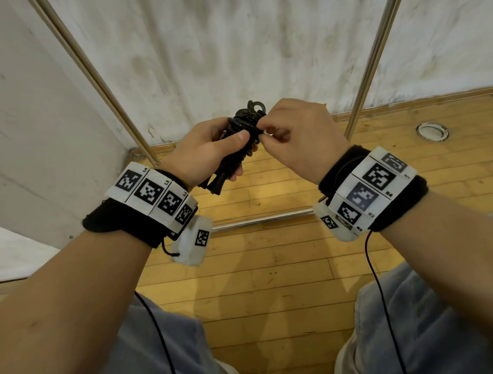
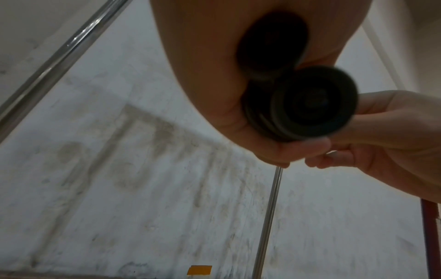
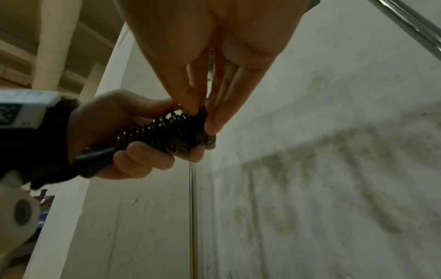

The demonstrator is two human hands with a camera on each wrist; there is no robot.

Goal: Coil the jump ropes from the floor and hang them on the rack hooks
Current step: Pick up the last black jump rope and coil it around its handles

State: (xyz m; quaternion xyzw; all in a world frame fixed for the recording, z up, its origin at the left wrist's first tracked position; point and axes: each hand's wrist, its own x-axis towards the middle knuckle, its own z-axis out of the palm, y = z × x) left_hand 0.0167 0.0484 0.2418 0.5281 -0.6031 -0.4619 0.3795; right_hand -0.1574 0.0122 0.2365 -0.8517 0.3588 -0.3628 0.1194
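The rope point(image 1: 239, 142), wound into a tight bundle, is gripped by the left hand point(image 1: 207, 149), its long axis running away from the body. Its far end is pinched by the right hand point(image 1: 294, 139), above the floor point(image 1: 271, 270).

Bright, sharp head view; dim, blurred wrist views.

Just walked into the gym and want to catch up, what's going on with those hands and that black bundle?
A person is coiling a black jump rope. The left hand grips the bundle, cord wound tightly around the handles, while the right hand pinches the cord at the top end of the wrap, apparently tucking or finishing it. They stand over a wooden floor between two metal rack poles by a scuffed white wall. Nothing is hung yet; no hook is in view.
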